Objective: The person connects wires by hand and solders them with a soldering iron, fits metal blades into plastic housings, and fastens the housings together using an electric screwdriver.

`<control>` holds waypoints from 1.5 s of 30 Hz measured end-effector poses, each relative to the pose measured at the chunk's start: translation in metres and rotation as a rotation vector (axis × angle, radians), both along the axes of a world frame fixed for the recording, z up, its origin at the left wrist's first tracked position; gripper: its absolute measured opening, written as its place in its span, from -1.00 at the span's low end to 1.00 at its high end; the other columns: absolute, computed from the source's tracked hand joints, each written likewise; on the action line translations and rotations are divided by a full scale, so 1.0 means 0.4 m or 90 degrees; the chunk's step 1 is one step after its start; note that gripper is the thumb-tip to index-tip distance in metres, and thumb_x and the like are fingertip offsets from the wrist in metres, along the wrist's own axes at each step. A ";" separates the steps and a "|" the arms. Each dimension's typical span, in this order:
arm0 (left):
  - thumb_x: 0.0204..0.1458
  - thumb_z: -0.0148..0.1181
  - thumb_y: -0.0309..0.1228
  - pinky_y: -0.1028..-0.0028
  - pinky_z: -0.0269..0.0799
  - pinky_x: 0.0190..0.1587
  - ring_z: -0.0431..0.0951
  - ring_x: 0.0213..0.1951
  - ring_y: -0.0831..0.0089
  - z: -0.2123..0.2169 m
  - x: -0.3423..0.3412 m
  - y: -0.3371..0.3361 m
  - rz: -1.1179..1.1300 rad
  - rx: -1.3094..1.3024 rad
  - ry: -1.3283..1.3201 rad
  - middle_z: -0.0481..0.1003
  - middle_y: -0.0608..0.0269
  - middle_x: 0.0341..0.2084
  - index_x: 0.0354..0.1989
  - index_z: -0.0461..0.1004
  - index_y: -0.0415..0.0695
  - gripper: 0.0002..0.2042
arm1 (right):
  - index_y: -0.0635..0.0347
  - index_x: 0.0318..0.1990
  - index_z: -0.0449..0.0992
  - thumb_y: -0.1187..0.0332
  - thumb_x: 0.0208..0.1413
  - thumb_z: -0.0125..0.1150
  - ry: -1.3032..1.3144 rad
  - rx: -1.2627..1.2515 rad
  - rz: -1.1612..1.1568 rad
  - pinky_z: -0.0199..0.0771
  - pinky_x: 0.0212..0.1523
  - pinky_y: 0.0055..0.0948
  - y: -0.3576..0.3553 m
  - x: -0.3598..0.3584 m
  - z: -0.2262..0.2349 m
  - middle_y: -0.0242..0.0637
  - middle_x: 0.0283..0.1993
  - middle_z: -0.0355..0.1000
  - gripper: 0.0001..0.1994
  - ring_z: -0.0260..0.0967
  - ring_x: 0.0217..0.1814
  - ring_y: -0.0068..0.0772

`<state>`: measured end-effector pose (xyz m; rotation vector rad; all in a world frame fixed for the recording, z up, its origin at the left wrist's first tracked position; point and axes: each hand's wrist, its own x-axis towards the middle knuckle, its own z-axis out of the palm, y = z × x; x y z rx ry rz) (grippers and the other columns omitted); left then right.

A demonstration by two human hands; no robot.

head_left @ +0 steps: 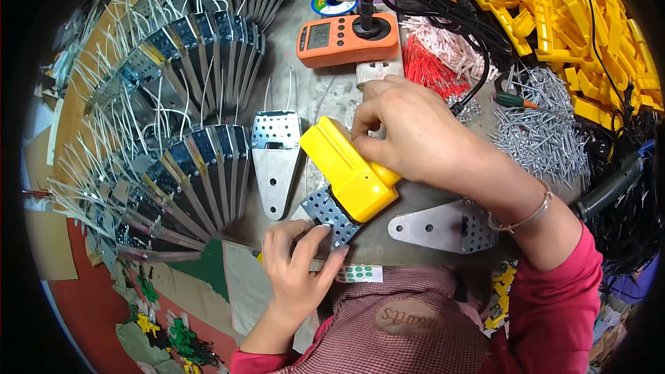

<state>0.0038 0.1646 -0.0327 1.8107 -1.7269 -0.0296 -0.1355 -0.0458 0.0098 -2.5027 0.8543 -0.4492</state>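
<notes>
A yellow plastic housing (350, 170) lies tilted in the middle of the metal tabletop. From its lower end sticks out a perforated metal plate (333, 216). My left hand (299, 256) has thumb and fingers closed on that plate's near edge. At the housing's upper right, my right hand (415, 125) is curled with thumb and forefinger pinched on its edge; whether a small part sits between the fingertips is hidden. Just left lies a tapered metal bracket (274, 166) with a perforated end and thin wires. Another tapered bracket (433, 227) rests below my right forearm.
Rows of fanned metal brackets (208, 173) with white wires fill the left. An orange meter (346, 39) with a black plug stands behind, near a solder spool (334, 3). Rightward are red parts (433, 66), screws (540, 128), a screwdriver (514, 100) and yellow plastic parts (554, 21).
</notes>
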 end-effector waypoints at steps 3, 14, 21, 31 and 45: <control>-0.32 0.41 -0.44 0.26 0.33 -0.20 0.42 -0.27 0.15 0.012 0.007 -0.011 -0.007 0.008 0.002 0.43 0.14 -0.34 -0.27 0.53 -0.16 -0.65 | 0.25 -0.44 0.64 0.40 -0.11 0.17 -0.042 -0.030 0.071 0.53 -0.16 -0.10 -0.013 -0.021 0.043 -0.01 -0.34 0.52 -0.84 0.51 -0.21 -0.01; -0.19 0.40 -0.42 0.13 0.30 0.15 0.41 0.06 0.05 0.109 -0.097 -0.226 -0.155 0.000 -0.067 0.42 -0.01 -0.02 0.13 0.33 -0.19 -0.38 | 0.13 -0.12 0.57 0.43 -0.12 0.22 0.311 -0.595 -0.097 0.21 0.20 -0.21 -0.198 0.077 0.157 -0.29 0.00 0.43 -0.68 0.25 0.22 -0.28; -0.24 0.33 -0.43 0.32 0.36 -0.20 0.50 -0.34 0.22 0.181 -0.127 -0.100 -0.146 0.082 -0.056 0.42 0.17 -0.39 0.20 0.28 -0.24 -0.30 | 0.27 -0.30 0.53 0.59 -0.03 0.16 -0.209 -0.530 0.045 0.46 -0.28 -0.35 -0.113 -0.003 0.321 -0.15 -0.42 0.47 -0.88 0.47 -0.36 -0.30; -0.22 0.50 -0.18 0.39 0.45 -0.26 0.60 -0.34 0.37 0.138 0.286 0.408 -0.143 0.253 0.757 0.56 0.15 -0.31 -0.14 0.45 -0.31 -0.45 | 0.32 -0.13 0.54 0.44 0.09 0.18 -0.190 -0.004 0.170 0.35 0.04 -0.43 0.143 -0.065 0.155 -0.24 -0.11 0.48 -0.79 0.43 -0.02 -0.35; -0.21 0.41 -0.34 0.23 0.47 0.05 0.51 0.07 0.12 -0.710 0.538 0.838 0.331 1.041 -0.030 0.51 0.06 0.00 0.05 0.41 -0.03 -0.45 | 0.35 -0.15 0.54 0.52 0.05 0.09 0.022 0.004 -0.188 0.37 -0.02 -0.40 0.178 -0.372 0.105 -0.13 -0.16 0.49 -0.79 0.43 -0.08 -0.23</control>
